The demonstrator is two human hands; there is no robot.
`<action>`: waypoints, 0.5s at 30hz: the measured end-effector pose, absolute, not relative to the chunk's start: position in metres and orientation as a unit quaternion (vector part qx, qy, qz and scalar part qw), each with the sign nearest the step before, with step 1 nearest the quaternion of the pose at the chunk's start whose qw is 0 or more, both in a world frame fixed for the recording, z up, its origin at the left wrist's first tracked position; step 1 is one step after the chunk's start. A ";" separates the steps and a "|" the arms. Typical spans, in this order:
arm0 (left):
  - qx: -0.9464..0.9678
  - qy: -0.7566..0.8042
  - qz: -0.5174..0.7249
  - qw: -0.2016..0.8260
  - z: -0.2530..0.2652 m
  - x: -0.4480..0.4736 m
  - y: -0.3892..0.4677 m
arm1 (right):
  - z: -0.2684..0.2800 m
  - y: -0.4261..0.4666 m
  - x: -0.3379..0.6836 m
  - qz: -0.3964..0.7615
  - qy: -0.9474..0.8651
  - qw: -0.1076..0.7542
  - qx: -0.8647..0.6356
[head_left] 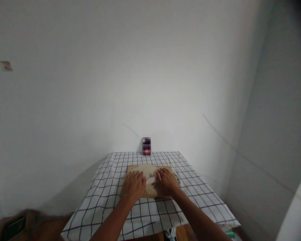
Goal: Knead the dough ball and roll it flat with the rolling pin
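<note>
A sheet of pale dough (pixel 146 170) lies on a wooden board (pixel 150 193) in the lower middle of the head view. Across the dough runs a light-coloured rolling pin (pixel 151 180), of which only a short middle stretch shows. My left hand (pixel 135 184) covers the pin's left part, fingers curved forward over it. Over its right part lies my right hand (pixel 166 180), closed around it the same way. Both palms face down, and the pin's ends are hidden beneath them.
A checked white cloth (pixel 102 201) covers the table. At its far edge a dark, blurred-out upright object (pixel 146 146) stands against the white wall (pixel 150 83). Part of a rounded thing (pixel 178 179) shows beside my right hand. A brown item (pixel 17 224) is at lower left.
</note>
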State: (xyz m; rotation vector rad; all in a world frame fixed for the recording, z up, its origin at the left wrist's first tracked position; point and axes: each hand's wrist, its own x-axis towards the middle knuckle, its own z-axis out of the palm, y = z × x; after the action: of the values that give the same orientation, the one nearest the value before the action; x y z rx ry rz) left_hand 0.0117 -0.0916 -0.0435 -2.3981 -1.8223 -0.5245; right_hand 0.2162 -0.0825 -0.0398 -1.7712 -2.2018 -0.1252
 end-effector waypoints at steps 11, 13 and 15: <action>-0.750 -0.650 -0.094 -0.070 -0.036 -0.001 -0.008 | -0.020 -0.005 0.228 0.000 -0.808 0.063 -0.585; -0.750 -0.650 -0.082 -0.087 -0.042 -0.003 0.005 | -0.025 0.007 0.230 0.012 -0.817 0.058 -0.574; -0.753 -0.646 -0.076 -0.096 -0.050 -0.005 0.016 | -0.032 0.015 0.231 0.019 -0.821 0.059 -0.567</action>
State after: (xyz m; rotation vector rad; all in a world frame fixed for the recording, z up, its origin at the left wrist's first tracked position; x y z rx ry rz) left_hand -0.0048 0.0158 -0.0505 -2.5233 -2.1654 -0.2542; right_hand 0.2311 0.0152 -0.0320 -1.7177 -2.4871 0.0585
